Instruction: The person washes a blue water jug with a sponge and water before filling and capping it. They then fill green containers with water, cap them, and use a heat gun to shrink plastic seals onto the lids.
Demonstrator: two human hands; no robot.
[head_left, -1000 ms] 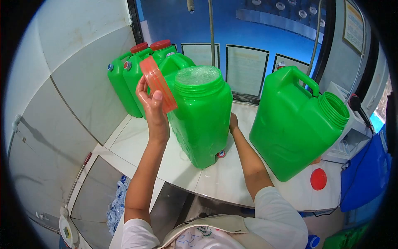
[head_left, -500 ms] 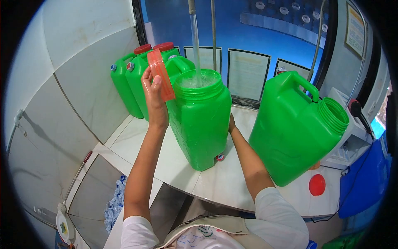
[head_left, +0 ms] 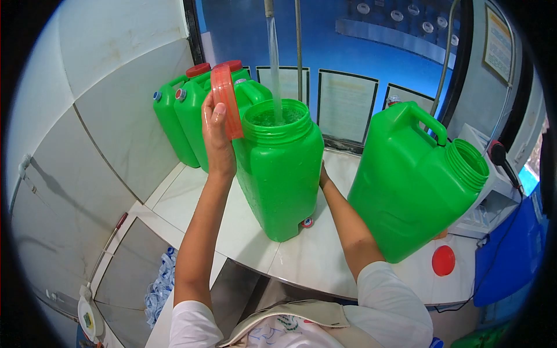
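A green water jug (head_left: 278,180) stands upright on the counter, its wide mouth uncapped. A stream of water (head_left: 275,69) falls from a metal spout (head_left: 268,7) into that mouth, where the water surface is churning. My left hand (head_left: 217,130) is closed on a translucent red screw lid (head_left: 226,100), held on edge beside the jug's rim. Against the jug's right side is my right hand (head_left: 324,176); most of it, including the fingers, is hidden behind the jug. Low on the jug's front a small tap cap (head_left: 307,223) shows.
To the right, another uncapped green jug (head_left: 406,180) leans tilted, with a flat red lid (head_left: 443,260) near it. Several green jugs with red lids (head_left: 198,70) stand at the back left. Blue-clear caps (head_left: 161,287) fill a recess at lower left. A hair dryer (head_left: 503,161) hangs at right.
The water in the jug looks less foamy and sits lower below the rim. The jug's mouth and the lid in my left hand have shifted very slightly. My right hand stays at the jug's side.
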